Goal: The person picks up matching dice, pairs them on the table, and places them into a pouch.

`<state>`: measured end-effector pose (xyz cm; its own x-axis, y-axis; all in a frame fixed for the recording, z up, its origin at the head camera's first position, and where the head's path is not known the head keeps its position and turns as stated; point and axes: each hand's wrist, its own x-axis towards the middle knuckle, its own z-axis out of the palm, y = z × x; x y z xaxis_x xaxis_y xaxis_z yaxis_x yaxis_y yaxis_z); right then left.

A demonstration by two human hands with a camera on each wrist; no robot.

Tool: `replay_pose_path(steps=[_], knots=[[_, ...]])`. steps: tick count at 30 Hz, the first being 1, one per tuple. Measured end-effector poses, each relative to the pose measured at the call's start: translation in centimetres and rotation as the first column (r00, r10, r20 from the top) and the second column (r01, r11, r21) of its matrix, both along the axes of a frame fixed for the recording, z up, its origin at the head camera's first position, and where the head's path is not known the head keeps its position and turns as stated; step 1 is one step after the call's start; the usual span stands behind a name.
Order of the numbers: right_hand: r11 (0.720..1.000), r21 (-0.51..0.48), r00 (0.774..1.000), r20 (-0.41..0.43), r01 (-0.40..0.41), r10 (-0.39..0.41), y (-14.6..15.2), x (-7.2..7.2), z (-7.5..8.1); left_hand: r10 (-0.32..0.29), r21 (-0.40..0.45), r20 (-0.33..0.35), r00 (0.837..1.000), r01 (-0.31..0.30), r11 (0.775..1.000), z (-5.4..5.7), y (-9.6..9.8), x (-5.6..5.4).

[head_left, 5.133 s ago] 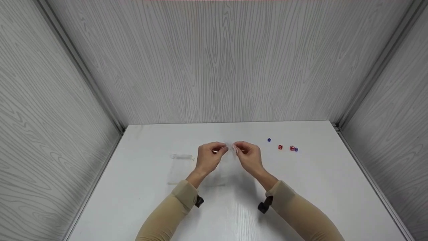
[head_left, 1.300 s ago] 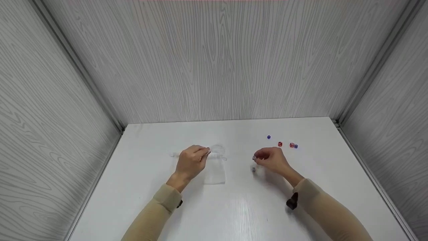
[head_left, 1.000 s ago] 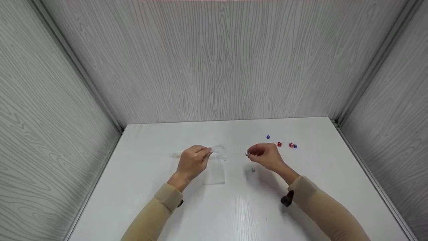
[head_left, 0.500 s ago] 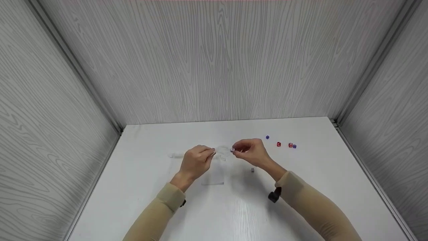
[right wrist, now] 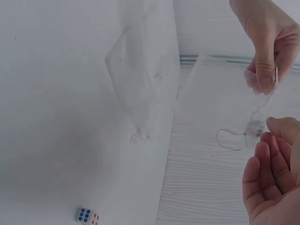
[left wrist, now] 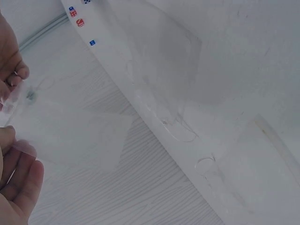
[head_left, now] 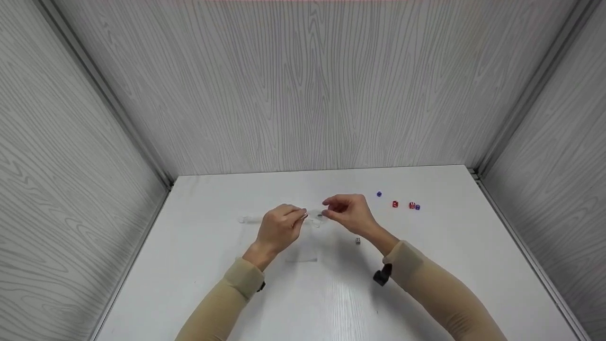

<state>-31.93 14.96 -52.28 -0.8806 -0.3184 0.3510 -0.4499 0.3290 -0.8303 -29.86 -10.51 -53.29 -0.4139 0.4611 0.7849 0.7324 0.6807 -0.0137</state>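
Observation:
My left hand (head_left: pixel 280 228) pinches the rim of a sheer white drawstring bag (left wrist: pixel 89 136), which hangs above the table. My right hand (head_left: pixel 349 214) is at the bag's mouth, thumb and fingers apart, nothing gripped between them. A small dark-spotted die (right wrist: pixel 255 127) shows blurred through the mesh, just beside the right fingertips, within the bag's upper part. The bag's cord loop (right wrist: pixel 230 139) dangles from its edge. On the table below the right wrist lies a white die (head_left: pixel 358 240) with coloured pips.
Two more sheer bags lie flat on the white table, one bag (right wrist: pixel 133 89) near the middle and another bag (left wrist: pixel 262 164) to the left. Farther right sit a blue die (head_left: pixel 379 193), a red die (head_left: pixel 395 204), and another red die (head_left: pixel 412 205) beside a blue die (head_left: pixel 417 207).
My right hand has carried a white die leftward to the bag's mouth and let go of it. My left hand has shifted slightly right, still pinching the bag.

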Motion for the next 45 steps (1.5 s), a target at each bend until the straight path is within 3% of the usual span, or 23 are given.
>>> replay_pose_path(steps=[13, 27, 45], knots=[[0.997, -0.059, 0.997, 0.054, 0.053, -0.05, 3.3, 0.0, -1.2, 0.011, 0.039, 0.039, 0.999, -0.012, 0.999, -0.1, -0.5, 0.1], [0.985, 0.09, 0.985, 0.075, 0.149, -0.156, 6.3, 0.4, -3.5, 0.031, 0.029, 0.025, 0.999, -0.032, 0.999, 0.1, -0.8, 0.3], [0.975, 0.211, 0.961, 0.248, 0.072, -0.124, 9.4, 1.3, -7.6, 0.018, 0.05, -0.008, 1.0, -0.018, 0.999, 0.4, -1.2, 0.6]])
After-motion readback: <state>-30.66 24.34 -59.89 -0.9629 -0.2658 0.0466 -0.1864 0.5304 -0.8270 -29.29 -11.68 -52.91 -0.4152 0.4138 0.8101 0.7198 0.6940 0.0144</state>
